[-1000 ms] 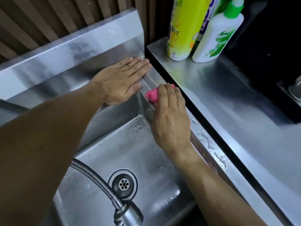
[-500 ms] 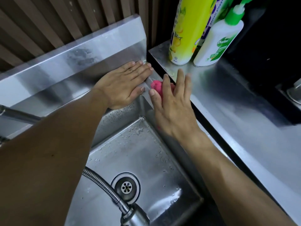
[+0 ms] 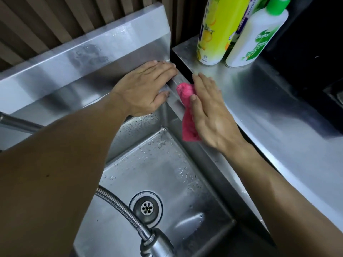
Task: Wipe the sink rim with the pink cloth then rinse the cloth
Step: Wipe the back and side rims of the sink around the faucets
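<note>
A pink cloth [image 3: 187, 112] lies along the right rim [image 3: 209, 160] of the steel sink, near its back right corner. My right hand [image 3: 209, 110] presses flat on the cloth with straight fingers, covering its right side. My left hand [image 3: 146, 88] rests flat on the back ledge of the sink, fingers straight and pointing toward the corner, a short gap from the cloth. The sink basin is wet with droplets, and its drain [image 3: 147, 208] sits near the front.
A flexible metal faucet hose and spray head [image 3: 148, 236] hang over the basin at the front. On the steel counter [image 3: 278, 117] to the right stand a yellow-green bottle [image 3: 217, 28] and a white bottle with a green cap [image 3: 256, 34]. A steel backsplash [image 3: 83, 58] rises behind.
My right hand went from curled on the cloth to flat, and the cloth has spread out longer along the right rim. The left hand has stayed put.
</note>
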{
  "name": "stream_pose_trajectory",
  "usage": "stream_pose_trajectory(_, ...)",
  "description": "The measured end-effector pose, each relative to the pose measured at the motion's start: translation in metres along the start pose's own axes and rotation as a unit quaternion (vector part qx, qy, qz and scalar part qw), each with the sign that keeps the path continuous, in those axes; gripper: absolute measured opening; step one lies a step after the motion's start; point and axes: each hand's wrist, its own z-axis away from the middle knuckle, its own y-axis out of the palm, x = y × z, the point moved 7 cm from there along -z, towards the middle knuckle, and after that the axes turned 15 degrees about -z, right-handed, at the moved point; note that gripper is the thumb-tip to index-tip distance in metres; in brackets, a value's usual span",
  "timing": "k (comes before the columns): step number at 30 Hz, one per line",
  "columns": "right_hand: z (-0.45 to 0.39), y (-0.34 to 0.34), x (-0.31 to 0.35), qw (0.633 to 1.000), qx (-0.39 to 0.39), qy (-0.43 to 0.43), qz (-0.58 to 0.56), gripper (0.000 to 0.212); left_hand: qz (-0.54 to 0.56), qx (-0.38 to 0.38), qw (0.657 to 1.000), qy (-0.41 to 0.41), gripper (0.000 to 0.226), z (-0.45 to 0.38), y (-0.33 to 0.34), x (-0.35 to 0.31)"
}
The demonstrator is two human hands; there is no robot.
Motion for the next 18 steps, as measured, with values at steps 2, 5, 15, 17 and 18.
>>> stream_pose_trajectory(2,0.003,-0.001,-0.004,1.000,-0.004,0.005,0.001,0.057,0.031,-0.010,0.999,-0.004,0.063,-0.007,-0.001,-0.006)
stream_pose_trajectory(5,-0.001,0.011,-0.004,0.999,-0.029,0.004,0.046,0.054,0.061,0.008,0.998,0.019,0.067,-0.013,0.007,-0.011)
stream_pose_trajectory(15,-0.015,0.023,-0.002,0.989,-0.115,0.008,0.095,0.048,0.079,0.027,0.996,0.014,0.063,-0.012,0.009,-0.007)
stream_pose_trajectory(17,-0.013,0.021,-0.003,0.989,-0.103,0.005,0.109,0.050,0.076,0.021,0.997,0.012,0.063,-0.011,0.009,-0.007)
stream_pose_trajectory(18,-0.012,0.018,-0.003,0.989,-0.086,0.001,0.118,0.052,0.076,0.019,0.997,0.011,0.062,-0.011,0.009,-0.007)
